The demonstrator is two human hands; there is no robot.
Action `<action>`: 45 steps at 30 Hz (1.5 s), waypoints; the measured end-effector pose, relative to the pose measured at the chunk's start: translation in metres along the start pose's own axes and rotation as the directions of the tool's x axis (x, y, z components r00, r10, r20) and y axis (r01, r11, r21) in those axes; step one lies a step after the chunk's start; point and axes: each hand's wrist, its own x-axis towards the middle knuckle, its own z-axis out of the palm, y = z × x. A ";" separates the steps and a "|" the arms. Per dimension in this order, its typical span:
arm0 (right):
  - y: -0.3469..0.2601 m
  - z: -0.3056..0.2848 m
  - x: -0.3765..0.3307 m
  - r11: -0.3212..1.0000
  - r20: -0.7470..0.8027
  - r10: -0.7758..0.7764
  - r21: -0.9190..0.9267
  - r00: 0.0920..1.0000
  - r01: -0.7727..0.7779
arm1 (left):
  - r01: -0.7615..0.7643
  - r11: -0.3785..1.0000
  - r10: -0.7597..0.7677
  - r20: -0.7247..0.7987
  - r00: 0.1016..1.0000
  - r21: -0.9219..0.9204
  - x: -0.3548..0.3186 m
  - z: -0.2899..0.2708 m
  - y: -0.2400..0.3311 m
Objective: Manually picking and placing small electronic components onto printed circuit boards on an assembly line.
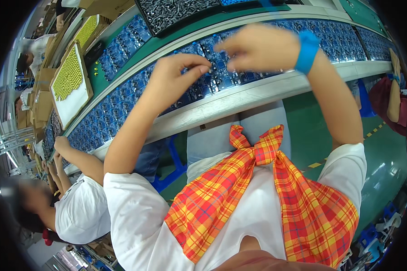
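Reaching over blue circuit boards (122,113) lining the belt (239,97) across the upper frame, the left hand (174,77) and right hand (253,47) each pinch something tiny, unclear; boards look light, stiff, fragile, best held by edges.

Cardboard boxes (41,92) are standing stacked at the far left beside the line, brown and rectangular. Just right of them a flat white tray (72,88), packed with rows of small yellow parts, is lying tilted.

left hand (176,74), right hand (253,47), blue circuit boards (221,74)
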 end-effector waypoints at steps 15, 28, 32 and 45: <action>0.162 -0.007 0.062 0.918 -0.537 0.395 0.243 0.745 -0.312 | -0.466 0.729 0.401 0.239 0.884 0.502 0.000 0.027 0.000; 0.135 -0.011 0.059 0.774 -0.573 0.584 0.606 0.575 -0.183 | -0.522 0.583 0.479 0.256 0.840 0.623 -0.007 0.026 -0.007; 0.146 -0.013 0.050 0.821 -0.674 0.547 0.549 0.496 -0.160 | -0.531 0.483 0.412 0.355 0.839 0.696 -0.007 0.033 0.016; 0.072 0.026 0.016 0.973 -0.364 0.196 0.191 0.910 -0.133 | -0.026 0.798 0.295 -0.354 0.888 0.603 0.118 -0.047 -0.030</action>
